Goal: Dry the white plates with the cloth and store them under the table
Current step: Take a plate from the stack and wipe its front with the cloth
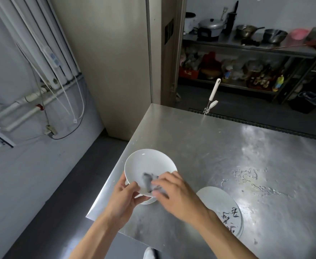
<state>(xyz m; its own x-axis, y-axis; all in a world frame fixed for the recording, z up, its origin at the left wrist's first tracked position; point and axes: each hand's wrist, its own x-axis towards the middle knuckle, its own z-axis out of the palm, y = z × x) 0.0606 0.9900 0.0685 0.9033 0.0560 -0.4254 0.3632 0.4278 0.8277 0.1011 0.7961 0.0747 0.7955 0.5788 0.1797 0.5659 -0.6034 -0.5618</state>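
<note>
**Your left hand [124,197] grips a white plate [149,165]; your right hand [176,191] presses the cloth [148,181] into it**

Your left hand holds the plate by its near-left rim, with the thumb lying on top of the rim and the fingers curled underneath. Your right hand holds the grey cloth bunched under its fingertips, pressed against the inside of the plate near its near edge. The fingers and cloth are blurred, so you cannot make out exactly how each finger lies.

You are holding the plate face up, tilted a little, over the near-left corner of the steel table [228,146]. Just beneath it, on that same corner, sits a small stack of white plates [147,201], mostly hidden by the plate and your left hand.

To the right of your right wrist, near the table's near edge, lies another white plate [220,206] with black brush writing on it. Your forearm covers part of it. Farther right, the tabletop shows pale smears and glare.

At the table's far edge a white-handled tool [214,90] stands upright. Well beyond it, against the far wall, metal shelves [247,46] carry pots, bowls and a pink basin.
</note>
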